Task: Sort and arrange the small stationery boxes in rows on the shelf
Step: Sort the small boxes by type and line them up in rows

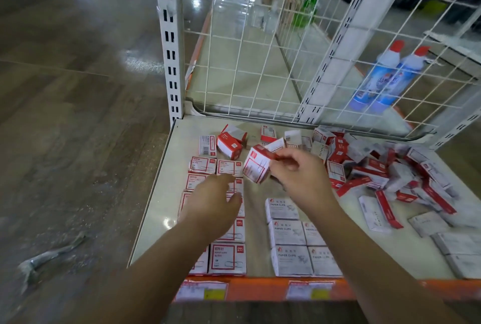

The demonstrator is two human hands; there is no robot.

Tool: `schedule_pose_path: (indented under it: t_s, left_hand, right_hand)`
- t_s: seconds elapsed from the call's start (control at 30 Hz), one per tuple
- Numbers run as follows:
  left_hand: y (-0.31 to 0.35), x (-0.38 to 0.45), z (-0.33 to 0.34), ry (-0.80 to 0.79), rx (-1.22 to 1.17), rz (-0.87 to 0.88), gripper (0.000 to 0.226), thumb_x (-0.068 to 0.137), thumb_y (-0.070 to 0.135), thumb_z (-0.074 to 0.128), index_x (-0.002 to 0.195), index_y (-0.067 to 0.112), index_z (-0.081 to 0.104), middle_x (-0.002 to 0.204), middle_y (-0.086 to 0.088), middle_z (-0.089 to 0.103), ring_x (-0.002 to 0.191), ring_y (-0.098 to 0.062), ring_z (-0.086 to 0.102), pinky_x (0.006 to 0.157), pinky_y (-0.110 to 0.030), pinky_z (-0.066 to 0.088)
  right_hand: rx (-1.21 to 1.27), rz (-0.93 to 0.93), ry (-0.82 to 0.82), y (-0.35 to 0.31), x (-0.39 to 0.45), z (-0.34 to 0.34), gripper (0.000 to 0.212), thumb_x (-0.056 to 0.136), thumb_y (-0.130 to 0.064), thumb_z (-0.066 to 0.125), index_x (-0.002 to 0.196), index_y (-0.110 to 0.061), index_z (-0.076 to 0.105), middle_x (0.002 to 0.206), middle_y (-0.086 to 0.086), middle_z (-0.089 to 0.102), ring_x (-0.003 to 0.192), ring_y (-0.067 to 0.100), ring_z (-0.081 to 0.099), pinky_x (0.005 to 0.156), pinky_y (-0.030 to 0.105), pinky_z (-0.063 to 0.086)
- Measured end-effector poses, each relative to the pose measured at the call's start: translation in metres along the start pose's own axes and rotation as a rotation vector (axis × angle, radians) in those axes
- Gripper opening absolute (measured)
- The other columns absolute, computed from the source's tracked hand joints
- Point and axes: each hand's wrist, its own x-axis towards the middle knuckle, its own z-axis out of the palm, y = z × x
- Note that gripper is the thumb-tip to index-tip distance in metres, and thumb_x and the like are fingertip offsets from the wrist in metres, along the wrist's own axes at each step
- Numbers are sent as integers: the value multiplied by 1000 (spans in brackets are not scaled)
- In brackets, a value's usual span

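The right hand (296, 170) pinches a red box (256, 167) above the shelf (156, 206). The left hand (210, 204), fingers relaxed, hovers over the red rows (226, 258). Align the box squarely beside that hand.

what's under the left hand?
The left hand hovers over the red-bordered box rows on the shelf. Boxes show on every side; the ones directly beneath are covered, count unknowable.
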Motion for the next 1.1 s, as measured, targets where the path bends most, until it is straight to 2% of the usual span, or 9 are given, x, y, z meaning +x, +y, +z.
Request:
schedule_pose_path:
  t_s: [0.17,0.3,0.37,0.5,0.57,0.67,0.8,0.9,1.1]
  left_hand:
    - [5,-14,1,-96,-289,5,28,93,32,52,120,29,55,117,10,60,96,-5,51,76,-20,40]
    - [4,-22,2,-130,-366,-43,32,93,38,49,120,23,57,114,7,63,91,-6,55,65,-15,40]
    - [4,-26,2,-146,-412,-86,34,93,40,48,118,20,59,110,6,64,87,-8,56,70,-19,44]
    - [4,-31,3,-133,-551,-158,26,93,35,50,111,21,62,98,13,62,84,-9,58,63,-15,42]
    - [3,-30,1,-121,-664,-205,11,93,31,52,94,25,61,88,14,62,82,-8,59,65,-17,45]
    - [3,-31,-1,-107,-736,-223,14,93,26,52,80,30,55,87,12,62,84,-8,60,72,-21,48]
    - [0,-33,-2,-72,-736,-222,9,93,25,53,86,29,57,92,8,65,90,-12,61,76,-24,49]
    - [-3,-35,-3,-70,-687,-199,10,92,24,54,87,33,55,93,11,64,89,-10,60,69,-19,47]
    - [0,-39,0,-54,-501,-145,24,91,18,57,112,27,51,101,12,56,97,-11,57,85,-30,52]
  right_hand:
    - [42,-17,-56,-3,-24,-1,15,82,-11,63,85,-26,62,80,-18,62,71,-11,58,61,3,43]
    - [151,76,-18,3,-36,0,17,82,-11,62,79,-28,62,85,-7,68,84,10,64,77,25,53]
    - [206,138,-13,4,-40,0,13,84,-11,60,82,-23,64,85,-3,69,84,14,65,75,27,54]
    - [274,195,-65,5,-47,-1,17,89,-7,54,100,-17,63,95,-1,67,85,11,62,60,14,50]
    - [305,194,-119,6,-49,-2,26,91,-8,54,114,-20,58,100,-2,65,89,11,62,58,12,50]
    - [268,131,-253,10,-51,-4,36,91,-9,53,120,-31,50,94,-8,65,85,7,63,60,11,49]
    - [176,58,-345,15,-55,-5,36,90,-12,54,105,-44,49,96,-13,67,90,5,62,73,15,52]
    - [165,69,-362,22,-56,-4,42,88,-8,58,122,-30,50,108,-6,66,100,8,62,82,19,53]
    - [203,23,-307,25,-54,-1,45,88,-5,58,115,-39,45,105,-12,63,98,1,60,74,10,50]
